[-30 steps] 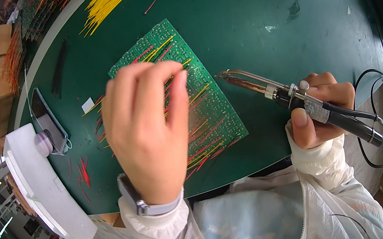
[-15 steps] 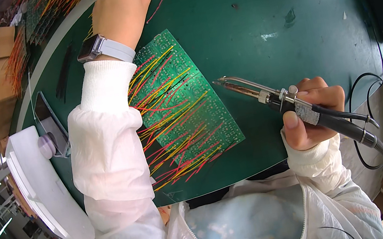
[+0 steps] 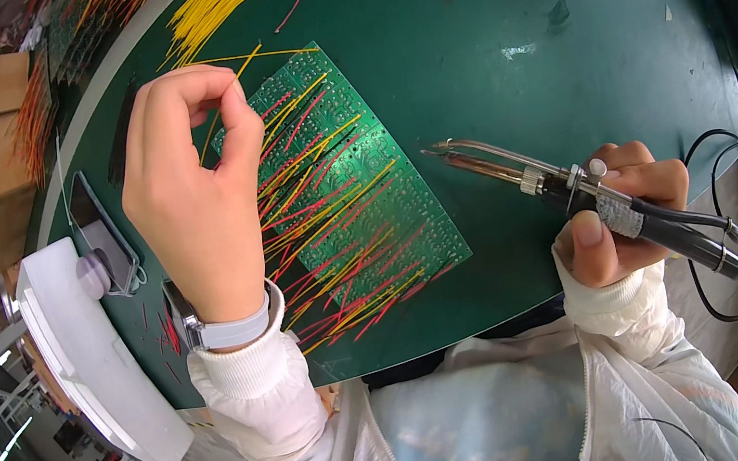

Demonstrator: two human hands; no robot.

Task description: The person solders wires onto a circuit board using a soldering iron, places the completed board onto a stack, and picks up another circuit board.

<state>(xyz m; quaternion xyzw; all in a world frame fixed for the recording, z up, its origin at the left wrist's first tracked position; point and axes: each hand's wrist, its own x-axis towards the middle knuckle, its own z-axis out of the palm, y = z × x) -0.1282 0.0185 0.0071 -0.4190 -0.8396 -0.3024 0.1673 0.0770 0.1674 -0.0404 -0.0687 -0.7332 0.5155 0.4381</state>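
One yellow wire is pinched between the thumb and forefinger of your left hand, slanting up past the fingertips; its lower part is partly hidden by your fingers, so you may be gripping it near its middle, though that is hard to judge. Your right hand is wrapped around the soldering iron, which points leftward at the circuit board, well clear of its right edge. The green board lies tilted on the green table between your hands, with red and yellow wires spread across it and past its left side. A second yellow strand reaches over to the board's top corner. Beyond that you have a yellow bundle and a lone red wire.
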